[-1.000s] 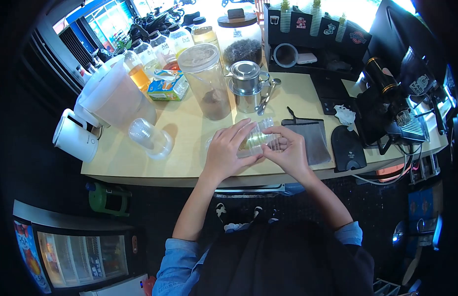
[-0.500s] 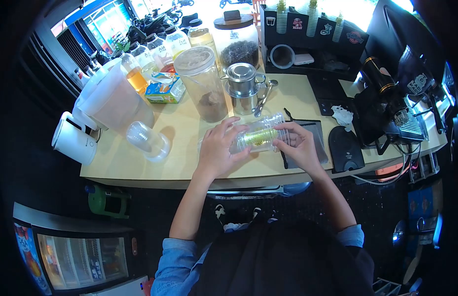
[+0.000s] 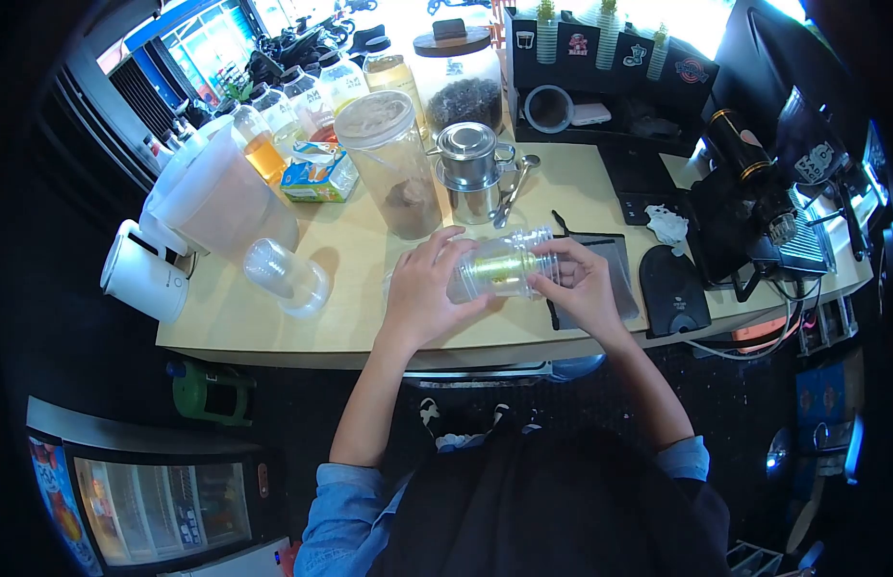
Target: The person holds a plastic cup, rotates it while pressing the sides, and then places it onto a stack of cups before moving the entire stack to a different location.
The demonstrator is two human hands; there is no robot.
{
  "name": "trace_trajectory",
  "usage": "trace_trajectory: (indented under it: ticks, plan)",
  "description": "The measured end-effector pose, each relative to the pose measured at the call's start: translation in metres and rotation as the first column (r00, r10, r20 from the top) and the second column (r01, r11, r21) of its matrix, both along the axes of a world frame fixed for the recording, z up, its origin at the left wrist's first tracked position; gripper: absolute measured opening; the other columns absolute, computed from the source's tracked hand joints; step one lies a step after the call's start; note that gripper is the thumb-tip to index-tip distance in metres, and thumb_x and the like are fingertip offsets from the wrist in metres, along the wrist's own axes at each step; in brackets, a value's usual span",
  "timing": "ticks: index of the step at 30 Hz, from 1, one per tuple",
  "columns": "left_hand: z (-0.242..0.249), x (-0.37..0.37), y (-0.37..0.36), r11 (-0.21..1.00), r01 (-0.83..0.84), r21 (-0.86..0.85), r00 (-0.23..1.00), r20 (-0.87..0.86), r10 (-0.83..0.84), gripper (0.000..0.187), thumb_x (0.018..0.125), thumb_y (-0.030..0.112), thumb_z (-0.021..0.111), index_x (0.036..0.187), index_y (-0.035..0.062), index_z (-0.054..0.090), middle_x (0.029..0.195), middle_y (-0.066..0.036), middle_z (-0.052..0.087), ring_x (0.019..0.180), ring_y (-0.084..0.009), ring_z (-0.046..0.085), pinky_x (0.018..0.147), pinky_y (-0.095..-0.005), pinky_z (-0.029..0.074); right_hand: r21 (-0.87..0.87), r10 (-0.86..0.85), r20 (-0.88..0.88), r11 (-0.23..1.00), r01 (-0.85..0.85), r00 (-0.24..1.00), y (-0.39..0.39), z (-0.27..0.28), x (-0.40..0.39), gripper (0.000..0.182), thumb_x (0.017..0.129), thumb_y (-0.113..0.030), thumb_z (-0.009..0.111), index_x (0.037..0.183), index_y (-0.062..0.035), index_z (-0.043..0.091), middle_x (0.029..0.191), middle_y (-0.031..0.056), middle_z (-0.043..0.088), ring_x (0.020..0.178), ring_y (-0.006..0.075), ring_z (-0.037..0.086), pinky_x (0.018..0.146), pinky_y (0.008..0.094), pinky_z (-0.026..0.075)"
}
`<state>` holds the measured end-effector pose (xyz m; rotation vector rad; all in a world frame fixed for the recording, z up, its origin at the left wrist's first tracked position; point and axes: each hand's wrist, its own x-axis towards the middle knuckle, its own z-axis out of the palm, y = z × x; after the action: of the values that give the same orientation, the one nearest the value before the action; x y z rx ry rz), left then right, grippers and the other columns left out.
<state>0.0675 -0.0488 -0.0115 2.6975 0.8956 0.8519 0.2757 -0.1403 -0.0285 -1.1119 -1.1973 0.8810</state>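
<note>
A stack of clear plastic cups (image 3: 504,267) with a yellow-green print lies on its side between my hands, above the front part of the wooden counter. My left hand (image 3: 427,288) is wrapped round the left end of the stack. At the right end, the fingers and thumb of my right hand (image 3: 576,279) grip the cup rims. Just behind the stack stand a metal drip filter (image 3: 468,159) and a tall clear canister (image 3: 393,168) with brown powder inside. Farther left, a clear dome-shaped plastic container (image 3: 288,277) lies on the counter.
The wooden counter (image 3: 244,327) holds a white kettle (image 3: 143,269), a large plastic pitcher (image 3: 225,192), a small carton box (image 3: 316,178) and two spoons (image 3: 515,192). On the right are a black tamping mat (image 3: 674,293) and an espresso machine (image 3: 754,212). Bottles stand at the back.
The cup stack has turned slightly between my hands, and its print shows differently. My right hand's fingers have shifted a little to the left on the rims.
</note>
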Motion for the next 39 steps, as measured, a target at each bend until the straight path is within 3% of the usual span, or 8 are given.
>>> trace_trajectory:
  ticks: [9,23,27,29,32,35,37,39]
  plan:
    - [-0.002,0.003,0.002,1.0,-0.03,0.011,0.999,-0.038,0.03,0.06,0.059,0.032,0.078,0.11,0.013,0.055,0.124,-0.006,0.052,0.108,-0.0277,0.057,0.091,-0.0427,0.045,0.006,0.066,-0.055,0.998,-0.066,0.996,0.002,-0.004,0.003,0.03,0.085,0.0,0.065,0.114,0.0034,0.058,0.1,0.0067,0.063,0.083,0.0073,0.061,0.069,0.0199,0.05]
    - [-0.004,0.003,0.002,0.999,-0.024,0.036,0.999,-0.02,0.024,0.056,0.06,0.031,0.076,0.108,0.013,0.056,0.121,-0.006,0.052,0.104,-0.0279,0.058,0.089,-0.0429,0.045,0.046,0.066,0.125,0.996,-0.072,0.99,0.0,-0.011,0.003,0.035,0.084,-0.002,0.067,0.119,-0.0032,0.063,0.103,0.0078,0.066,0.088,0.0069,0.058,0.076,0.0237,0.052]
    - [-0.001,0.004,0.0,1.0,-0.001,-0.002,0.999,-0.046,0.001,0.067,0.059,0.035,0.078,0.116,0.013,0.053,0.126,-0.007,0.05,0.111,-0.0282,0.054,0.094,-0.0428,0.041,0.072,0.031,0.131,0.997,-0.041,0.991,0.0,-0.005,-0.009,0.036,0.083,-0.001,0.068,0.119,-0.0046,0.063,0.103,0.0079,0.066,0.085,0.0058,0.057,0.072,0.0222,0.052]
    - [0.004,0.002,-0.003,1.0,0.01,-0.024,0.998,-0.057,-0.012,0.072,0.06,0.04,0.079,0.121,0.0122,0.052,0.129,-0.009,0.049,0.115,-0.0283,0.052,0.098,-0.0427,0.038,-0.047,0.029,0.18,0.999,-0.021,0.983,0.003,-0.004,-0.013,0.033,0.083,-0.001,0.067,0.116,-0.0035,0.064,0.101,0.0077,0.066,0.084,0.0055,0.058,0.07,0.0216,0.051]
    - [0.011,-0.011,-0.005,0.997,0.027,-0.071,0.995,0.1,-0.02,0.082,0.057,0.041,0.083,0.125,0.0105,0.049,0.133,-0.011,0.047,0.12,-0.027,0.049,0.102,-0.0434,0.035,0.058,0.009,0.146,0.998,-0.017,0.989,0.008,-0.004,-0.017,0.029,0.084,-0.001,0.066,0.113,-0.0009,0.064,0.099,0.0076,0.066,0.081,0.0064,0.06,0.068,0.0215,0.05]
    - [0.008,-0.04,0.004,0.995,-0.099,-0.024,0.995,-0.018,0.098,0.085,0.055,0.039,0.086,0.126,0.0084,0.049,0.131,-0.013,0.049,0.117,-0.028,0.052,0.1,-0.0428,0.039,0.004,0.042,0.03,0.999,-0.042,0.999,0.009,-0.005,-0.013,0.027,0.085,-0.001,0.065,0.112,0.0011,0.062,0.1,0.0078,0.065,0.082,0.0085,0.062,0.069,0.0216,0.051]
    - [-0.002,-0.052,0.013,0.885,-0.2,-0.42,0.979,-0.124,0.162,0.085,0.057,0.031,0.087,0.128,0.0063,0.048,0.122,-0.015,0.056,0.112,-0.0323,0.055,0.095,-0.0413,0.045,0.021,0.054,0.013,0.998,-0.054,0.998,0.01,-0.006,-0.013,0.027,0.086,-0.001,0.064,0.113,0.0016,0.062,0.101,0.0081,0.064,0.083,0.0091,0.062,0.07,0.0218,0.051]
    - [-0.012,-0.052,0.013,0.922,-0.122,-0.368,0.992,-0.011,0.127,0.081,0.058,0.03,0.086,0.126,0.0052,0.049,0.12,-0.015,0.056,0.11,-0.0309,0.057,0.093,-0.0401,0.047,0.042,0.063,-0.003,0.997,-0.063,0.998,0.012,-0.004,-0.014,0.027,0.086,-0.001,0.064,0.113,0.0022,0.061,0.103,0.0083,0.064,0.084,0.0096,0.063,0.071,0.0219,0.052]
